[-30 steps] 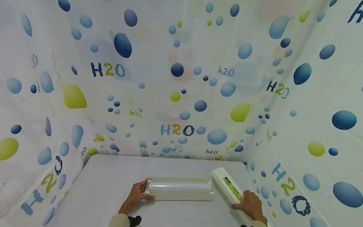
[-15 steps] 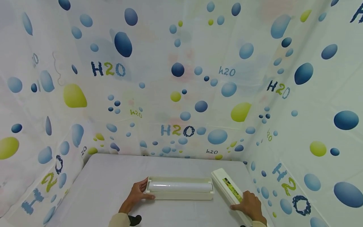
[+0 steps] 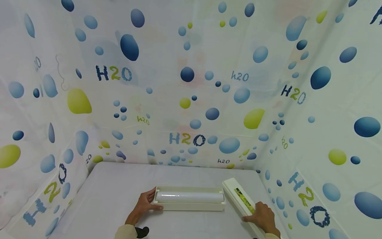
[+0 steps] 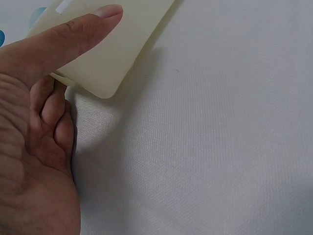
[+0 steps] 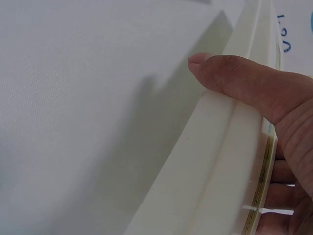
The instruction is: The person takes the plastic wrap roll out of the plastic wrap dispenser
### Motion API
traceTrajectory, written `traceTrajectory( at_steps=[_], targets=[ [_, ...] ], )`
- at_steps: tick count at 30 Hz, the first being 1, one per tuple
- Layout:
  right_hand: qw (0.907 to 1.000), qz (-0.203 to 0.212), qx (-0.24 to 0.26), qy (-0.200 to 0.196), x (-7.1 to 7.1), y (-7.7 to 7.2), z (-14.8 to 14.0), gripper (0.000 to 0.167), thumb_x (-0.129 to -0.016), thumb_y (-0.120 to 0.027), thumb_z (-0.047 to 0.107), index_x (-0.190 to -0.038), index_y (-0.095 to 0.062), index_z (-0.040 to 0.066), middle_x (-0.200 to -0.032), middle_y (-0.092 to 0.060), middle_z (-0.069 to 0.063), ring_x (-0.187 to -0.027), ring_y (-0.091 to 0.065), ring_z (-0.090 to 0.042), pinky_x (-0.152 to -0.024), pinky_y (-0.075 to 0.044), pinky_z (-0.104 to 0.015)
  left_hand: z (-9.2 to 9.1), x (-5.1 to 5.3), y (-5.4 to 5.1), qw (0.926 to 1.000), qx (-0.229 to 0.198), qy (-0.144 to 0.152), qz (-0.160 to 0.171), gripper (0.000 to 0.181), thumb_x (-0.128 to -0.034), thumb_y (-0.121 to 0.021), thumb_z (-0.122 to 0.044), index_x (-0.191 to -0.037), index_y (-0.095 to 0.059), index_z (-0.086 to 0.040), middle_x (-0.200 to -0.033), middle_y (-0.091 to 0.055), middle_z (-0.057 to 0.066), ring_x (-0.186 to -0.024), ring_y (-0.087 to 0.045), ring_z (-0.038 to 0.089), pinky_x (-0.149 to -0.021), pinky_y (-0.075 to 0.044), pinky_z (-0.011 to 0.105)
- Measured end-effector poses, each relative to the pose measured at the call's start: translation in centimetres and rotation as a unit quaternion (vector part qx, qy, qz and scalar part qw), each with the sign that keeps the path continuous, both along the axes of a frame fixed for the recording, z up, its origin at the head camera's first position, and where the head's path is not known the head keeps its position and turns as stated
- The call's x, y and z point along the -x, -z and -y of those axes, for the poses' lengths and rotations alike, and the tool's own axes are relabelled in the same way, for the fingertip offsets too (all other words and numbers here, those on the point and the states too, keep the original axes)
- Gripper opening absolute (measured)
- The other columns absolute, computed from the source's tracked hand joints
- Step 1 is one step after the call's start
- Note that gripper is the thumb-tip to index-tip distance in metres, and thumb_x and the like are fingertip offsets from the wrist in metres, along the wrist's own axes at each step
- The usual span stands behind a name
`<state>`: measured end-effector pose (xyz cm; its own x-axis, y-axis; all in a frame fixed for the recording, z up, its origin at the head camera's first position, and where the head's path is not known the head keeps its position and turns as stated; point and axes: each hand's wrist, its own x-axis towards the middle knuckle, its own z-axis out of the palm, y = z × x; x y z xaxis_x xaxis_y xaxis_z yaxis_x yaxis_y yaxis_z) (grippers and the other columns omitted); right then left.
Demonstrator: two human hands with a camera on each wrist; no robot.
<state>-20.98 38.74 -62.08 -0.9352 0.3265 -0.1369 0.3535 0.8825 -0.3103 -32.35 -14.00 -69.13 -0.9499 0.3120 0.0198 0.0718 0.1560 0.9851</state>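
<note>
One open box [image 3: 191,207], long and off-white, lies crosswise on the table, and one clear, shiny roll [image 3: 191,197] sits inside it along its length. Just beside the box's right end is one long, slim lid [image 3: 239,202], set at a slant, its far end near the box's far right corner and its near end running toward the bottom edge of the head view. One green and yellow label [image 3: 244,199] runs along the lid's top. Two hands are at work, one to each piece. The left hand [image 3: 145,204] grips the box at its left end: the thumb presses on the front wall near the corner while the fingers go round behind, so nearly all of the box stretches out to the right of this grip. The right hand [image 3: 262,215] holds the lid across its width on the nearer half, thumb on the left side and fingers on the other; the label lies mostly beyond this grip. Whether the lid rests fully on the table, I cannot tell. Two pale sleeves show, the left [image 3: 124,232] and the right [image 3: 272,236], with one black object [image 3: 142,232] by the left wrist. Beneath is one white table [image 3: 191,225], and around it on three sides hangs white cloth [image 3: 161,49] printed with blue and green drops and "H2O".
</note>
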Motion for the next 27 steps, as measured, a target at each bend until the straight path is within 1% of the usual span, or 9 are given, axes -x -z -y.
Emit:
traceTrajectory(
  at_steps=[1,3,7,9,14,18,22,27],
  targets=[
    [1.0000,0.002,0.000,0.002,0.02,-0.03,0.01,0.077,-0.065,-0.101,0.055,-0.095,-0.068,-0.007,-0.075,-0.063,-0.008,-0.068,-0.059,-0.022,-0.059,-0.053,-0.033,0.03,0.02,0.04,1.0000,-0.004,0.001,0.000,0.109,-0.0722,-0.100,-0.001,-0.159,-0.037,0.018,-0.165,-0.039,0.036,-0.153,-0.047,0.053,-0.118,-0.054,0.023],
    [1.0000,0.006,0.001,0.003,0.06,-0.04,0.02,0.078,-0.065,-0.101,0.056,-0.095,-0.068,-0.008,-0.075,-0.063,-0.009,-0.068,-0.059,-0.023,-0.059,-0.053,-0.033,0.11,0.07,0.09,1.0000,-0.008,0.005,0.000,0.109,-0.0728,-0.100,-0.001,-0.159,-0.036,0.018,-0.165,-0.038,0.036,-0.153,-0.046,0.053,-0.120,-0.053,0.026],
    [0.9999,0.012,0.002,0.009,0.07,-0.02,0.08,0.079,-0.064,-0.101,0.056,-0.095,-0.068,-0.008,-0.075,-0.063,-0.009,-0.068,-0.059,-0.023,-0.060,-0.053,-0.032,0.16,0.11,0.04,0.9997,-0.017,0.007,0.016,0.110,-0.0732,-0.099,0.002,-0.161,-0.034,0.017,-0.167,-0.037,0.035,-0.156,-0.041,0.054,-0.126,-0.047,0.041],
    [0.9999,0.011,-0.001,0.007,0.02,0.09,0.08,0.079,-0.064,-0.101,0.057,-0.095,-0.068,-0.008,-0.075,-0.063,-0.009,-0.068,-0.059,-0.023,-0.060,-0.053,-0.032,0.14,0.13,0.01,0.9997,-0.014,0.004,0.020,0.109,-0.0731,-0.098,0.003,-0.161,-0.034,0.017,-0.167,-0.037,0.034,-0.156,-0.041,0.054,-0.127,-0.045,0.046],
    [0.9999,0.009,-0.004,0.006,-0.32,0.35,0.15,0.081,-0.063,-0.101,0.059,-0.095,-0.066,-0.007,-0.076,-0.062,-0.009,-0.070,-0.058,-0.023,-0.061,-0.052,-0.032,0.11,0.08,0.07,0.9996,-0.007,-0.001,0.025,0.108,-0.0731,-0.098,0.004,-0.161,-0.036,0.016,-0.167,-0.039,0.032,-0.156,-0.043,0.052,-0.126,-0.047,0.045],
    [1.0000,-0.003,-0.007,0.002,-0.59,0.53,0.27,0.078,-0.061,-0.101,0.058,-0.091,-0.066,-0.004,-0.074,-0.060,-0.008,-0.068,-0.057,-0.022,-0.058,-0.050,-0.032,0.09,0.00,0.10,0.9996,-0.011,0.003,0.025,0.109,-0.0723,-0.098,0.004,-0.160,-0.035,0.017,-0.167,-0.038,0.034,-0.156,-0.042,0.053,-0.127,-0.044,0.048],
    [0.9998,-0.015,-0.013,-0.002,-0.61,0.64,0.30,0.077,-0.061,-0.101,0.059,-0.088,-0.065,-0.003,-0.073,-0.059,-0.008,-0.067,-0.057,-0.022,-0.057,-0.048,-0.032,0.01,-0.01,0.04,0.9997,-0.013,0.006,0.022,0.109,-0.0728,-0.098,0.005,-0.161,-0.034,0.018,-0.167,-0.037,0.034,-0.156,-0.041,0.054,-0.127,-0.043,0.049],
    [0.9998,-0.013,-0.011,0.001,-0.39,0.63,0.33,0.077,-0.060,-0.101,0.058,-0.089,-0.065,-0.003,-0.074,-0.060,-0.008,-0.067,-0.056,-0.022,-0.057,-0.047,-0.031,-0.01,-0.05,-0.17,0.9997,-0.011,0.002,0.019,0.109,-0.0723,-0.097,0.006,-0.160,-0.034,0.019,-0.166,-0.038,0.035,-0.155,-0.043,0.054,-0.126,-0.045,0.048]
  ],
)
